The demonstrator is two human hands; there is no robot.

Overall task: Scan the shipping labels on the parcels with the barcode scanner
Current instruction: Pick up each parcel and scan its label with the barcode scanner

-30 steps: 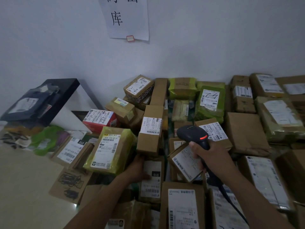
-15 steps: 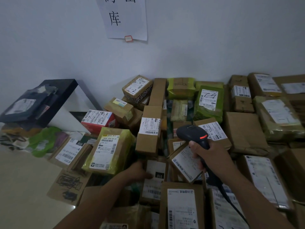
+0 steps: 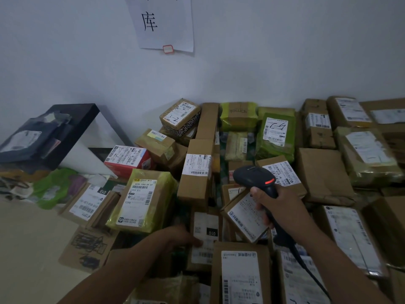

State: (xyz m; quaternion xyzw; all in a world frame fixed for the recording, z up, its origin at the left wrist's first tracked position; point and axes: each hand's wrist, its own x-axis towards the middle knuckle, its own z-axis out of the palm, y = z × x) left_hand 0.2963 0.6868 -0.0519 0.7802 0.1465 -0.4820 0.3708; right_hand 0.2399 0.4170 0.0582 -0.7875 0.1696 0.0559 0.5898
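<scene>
Black barcode scanner (image 3: 254, 175): its handle sits in the right hand (image 3: 282, 207), fingers wrapped firmly round it. A red light glows on the head, which aims away from the person, probably to meet a label square-on.
Cable (image 3: 306, 266): trails from the handle back under the right wrist.
Left hand (image 3: 179, 236): thumb laid on the shipping label (image 3: 203, 222) of the carton marked 010 (image 3: 205, 238). The other fingers are hidden, so a grip cannot be confirmed. It seems to steady or turn the carton for scanning.
Tilted carton (image 3: 241, 218): directly beneath the right hand, white label up.
Upright carton (image 3: 196, 172): just beyond both hands, barcode facing the scanner, likely the current target.
Yellow-green parcel (image 3: 142, 200): left of the left hand, label facing up.
Further parcels (image 3: 324, 172): mostly brown cartons with white labels.
</scene>
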